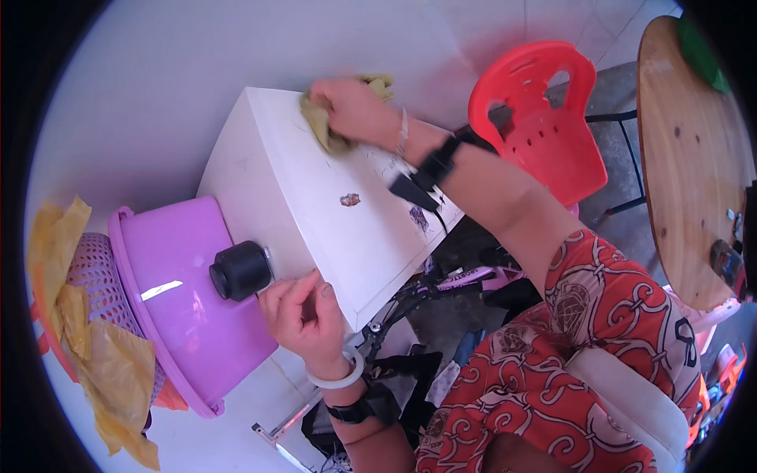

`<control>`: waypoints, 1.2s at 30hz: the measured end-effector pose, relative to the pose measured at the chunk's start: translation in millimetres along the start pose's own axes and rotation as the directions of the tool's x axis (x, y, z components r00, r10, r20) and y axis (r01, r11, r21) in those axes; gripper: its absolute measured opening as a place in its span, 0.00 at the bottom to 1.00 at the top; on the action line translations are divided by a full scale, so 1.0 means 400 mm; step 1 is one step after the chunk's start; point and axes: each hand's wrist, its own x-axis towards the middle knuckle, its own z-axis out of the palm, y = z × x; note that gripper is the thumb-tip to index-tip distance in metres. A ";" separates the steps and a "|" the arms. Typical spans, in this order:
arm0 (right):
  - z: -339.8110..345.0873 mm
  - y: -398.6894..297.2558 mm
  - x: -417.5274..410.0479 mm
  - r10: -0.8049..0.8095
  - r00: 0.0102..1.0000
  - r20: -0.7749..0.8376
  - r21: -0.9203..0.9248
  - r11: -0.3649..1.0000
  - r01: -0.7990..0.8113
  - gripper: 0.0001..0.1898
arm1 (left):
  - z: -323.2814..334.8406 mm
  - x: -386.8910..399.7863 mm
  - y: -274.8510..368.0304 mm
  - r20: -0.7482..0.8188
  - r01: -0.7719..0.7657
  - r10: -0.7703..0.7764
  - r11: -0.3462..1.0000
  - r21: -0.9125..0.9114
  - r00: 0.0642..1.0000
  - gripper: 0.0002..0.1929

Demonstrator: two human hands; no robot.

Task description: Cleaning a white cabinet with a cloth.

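My right hand (349, 109) is closed around a yellow-green cloth (328, 127), pressed on the top of a white cabinet (313, 195) near its far edge; the hand is slightly blurred. Small stickers (349, 200) and dark marks show on that white surface. My left hand (304, 310) is at the cabinet's near left edge, fingers bent, fingertips against the edge, with a gap between thumb and index finger and nothing seen in it. Just left of it is a black cylindrical object (241, 271), in front of a glossy purple plastic tub (195, 295).
A perforated purple basket (100, 278) and yellow plastic bags (112, 366) lie beyond the tub. At the right are a red plastic chair (550, 148) and a round wooden table (686, 154). A pink bicycle frame (473, 281) stands below the cabinet's right edge. A wall runs behind the cabinet.
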 end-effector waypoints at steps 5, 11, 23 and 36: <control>0.000 -0.091 -0.219 -0.111 0.992 0.057 0.055 0.993 0.108 0.08 | -0.012 -0.011 -0.010 -0.002 0.007 -0.007 1.000 -0.009 1.000 0.05; 0.026 -0.031 0.042 0.005 0.990 -0.144 0.005 1.000 -0.004 0.10 | -0.024 -0.003 0.008 -0.018 0.010 -0.009 0.999 0.036 1.000 0.04; 0.015 -0.114 -0.113 -0.057 0.998 -0.004 0.049 0.997 0.057 0.09 | -0.019 -0.007 -0.007 -0.034 0.013 -0.013 1.000 -0.004 0.999 0.02; 0.021 -0.139 -0.052 -0.057 0.998 -0.018 0.077 0.995 0.058 0.09 | -0.025 -0.003 -0.002 -0.028 0.043 -0.043 0.999 -0.017 0.999 0.03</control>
